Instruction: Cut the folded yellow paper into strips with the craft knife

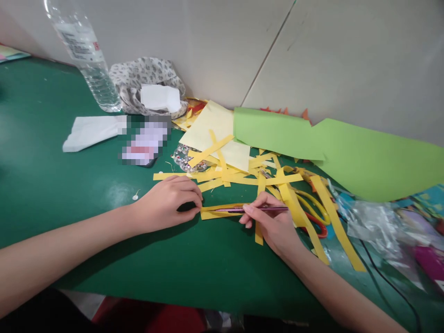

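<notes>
My left hand (169, 203) pinches the left end of a folded yellow paper strip (211, 215) between thumb and fingertips. In my right hand (268, 217) is a slim purple pen-like tool (275, 208), gripped between thumb and fingers. Its tip lies along the inside of the folded strip, pointing toward my left hand; its exact kind does not show. Behind both hands lies a loose pile of yellow paper strips (239, 177), some crossing each other. One more strip (259, 236) runs partly under my right hand.
Green paper (364, 162) and a pale yellow sheet (208, 127) lie by the wall. Scissors (317, 208) with yellow and red handles sit right of my right hand, near clear plastic (374, 231). At left are a water bottle (90, 64), a cloth bag (149, 69), a phone (145, 143) and tissue (93, 132).
</notes>
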Motion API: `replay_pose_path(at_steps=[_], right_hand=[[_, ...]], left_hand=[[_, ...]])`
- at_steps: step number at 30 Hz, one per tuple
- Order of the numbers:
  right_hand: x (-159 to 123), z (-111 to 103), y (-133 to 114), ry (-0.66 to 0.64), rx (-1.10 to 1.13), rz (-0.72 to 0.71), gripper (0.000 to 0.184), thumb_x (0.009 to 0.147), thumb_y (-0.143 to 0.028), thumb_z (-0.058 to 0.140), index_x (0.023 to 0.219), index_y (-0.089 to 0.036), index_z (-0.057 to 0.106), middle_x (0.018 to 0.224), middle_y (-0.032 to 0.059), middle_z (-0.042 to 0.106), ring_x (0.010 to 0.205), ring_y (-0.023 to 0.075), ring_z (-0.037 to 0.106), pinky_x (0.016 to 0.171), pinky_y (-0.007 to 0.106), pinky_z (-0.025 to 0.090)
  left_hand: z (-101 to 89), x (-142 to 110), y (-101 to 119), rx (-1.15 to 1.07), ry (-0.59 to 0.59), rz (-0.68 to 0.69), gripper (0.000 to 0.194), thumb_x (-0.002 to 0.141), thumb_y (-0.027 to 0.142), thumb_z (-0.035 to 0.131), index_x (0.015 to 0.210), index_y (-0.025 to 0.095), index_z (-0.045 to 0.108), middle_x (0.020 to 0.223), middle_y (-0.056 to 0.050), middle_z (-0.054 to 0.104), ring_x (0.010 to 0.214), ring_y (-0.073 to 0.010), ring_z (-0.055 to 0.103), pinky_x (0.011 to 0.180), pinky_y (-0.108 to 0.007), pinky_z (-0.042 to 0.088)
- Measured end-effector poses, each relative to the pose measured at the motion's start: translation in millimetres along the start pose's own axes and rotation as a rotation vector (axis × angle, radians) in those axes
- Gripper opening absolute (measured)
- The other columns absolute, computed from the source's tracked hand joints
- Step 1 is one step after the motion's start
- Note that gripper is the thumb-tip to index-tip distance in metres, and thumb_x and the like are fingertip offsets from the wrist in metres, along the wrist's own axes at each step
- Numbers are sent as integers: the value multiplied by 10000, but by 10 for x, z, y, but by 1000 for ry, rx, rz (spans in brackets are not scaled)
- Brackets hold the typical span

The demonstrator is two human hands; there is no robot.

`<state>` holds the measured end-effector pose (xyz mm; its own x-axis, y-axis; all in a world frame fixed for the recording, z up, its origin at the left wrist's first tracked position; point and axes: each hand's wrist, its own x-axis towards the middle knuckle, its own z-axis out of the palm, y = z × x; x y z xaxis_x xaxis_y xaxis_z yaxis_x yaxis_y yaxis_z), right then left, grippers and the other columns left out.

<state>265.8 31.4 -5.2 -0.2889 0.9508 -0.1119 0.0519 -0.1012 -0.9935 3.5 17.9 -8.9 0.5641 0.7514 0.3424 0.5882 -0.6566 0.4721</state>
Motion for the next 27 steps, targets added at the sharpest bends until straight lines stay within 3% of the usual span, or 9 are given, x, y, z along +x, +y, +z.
replay_pose_path(at_steps=[5,11,16,21,24,27], right_hand=[[10,-3,0,-32,-18,-6,244,755,-315,751,680,-213,543,604,2,715,484,123,619,502,255,523],[-1,18,-44,28,14,-55,263,728,-348,767,657,-228,543,550,-15,678,479,138,609,489,273,518],[-64,-3,-89,191,37,-308,217,813,-401,686,723,-263,546,636,-17,718,476,163,616,520,339,529],[-139,-13,-135,200,76,-487,179,893,-487,547,870,-311,578,810,-11,769,457,175,643,561,386,550],[-139,4,-146,251,79,-529,236,895,-539,507,930,-326,605,907,-1,772,612,206,715,632,406,580],[-97,18,-126,247,87,-484,244,899,-520,516,891,-296,611,943,10,769,823,230,738,723,395,592]], left_hand=[[0,6,13,-8,-3,-14,135,875,205,536,836,188,664,924,-25,695,868,-162,623,825,-331,463],[-11,-3,26,6,17,-18,158,879,200,510,829,190,660,900,-30,695,841,-167,620,807,-338,471],[-71,17,6,-170,141,-240,123,860,259,563,824,210,669,897,-18,708,869,-171,626,778,-308,500],[-160,80,-21,-459,264,-491,223,848,402,610,777,196,661,873,-30,723,770,-165,661,608,-250,512],[-172,93,-28,-571,346,-583,248,847,434,619,833,191,667,873,-49,732,736,-170,671,578,-255,527],[-134,93,12,-566,431,-599,252,844,439,631,848,191,671,870,-55,731,726,-174,673,555,-262,530]])
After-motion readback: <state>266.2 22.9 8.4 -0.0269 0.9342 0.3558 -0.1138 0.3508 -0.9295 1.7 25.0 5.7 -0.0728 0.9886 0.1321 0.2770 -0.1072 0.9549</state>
